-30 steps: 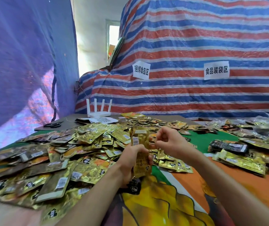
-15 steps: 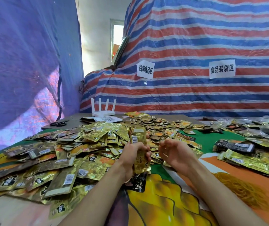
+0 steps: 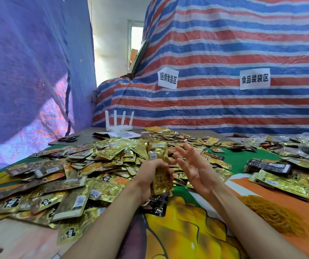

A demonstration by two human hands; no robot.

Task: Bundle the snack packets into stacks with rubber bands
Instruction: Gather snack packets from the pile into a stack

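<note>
The cloth-covered worktop [image 3: 187,240] carries one heap of loose gold foil snack packets [image 3: 75,174] at left (too many to count) and one tangled pile of tan rubber bands [image 3: 273,215] near right. One upright stack of gold packets [image 3: 159,165] stands mid-scene in the left hand [image 3: 148,178], grip closed round it. The right hand [image 3: 193,169] has its grip wide and empty. Risk: slick packets fan out if that single grip slackens before banding.
</note>
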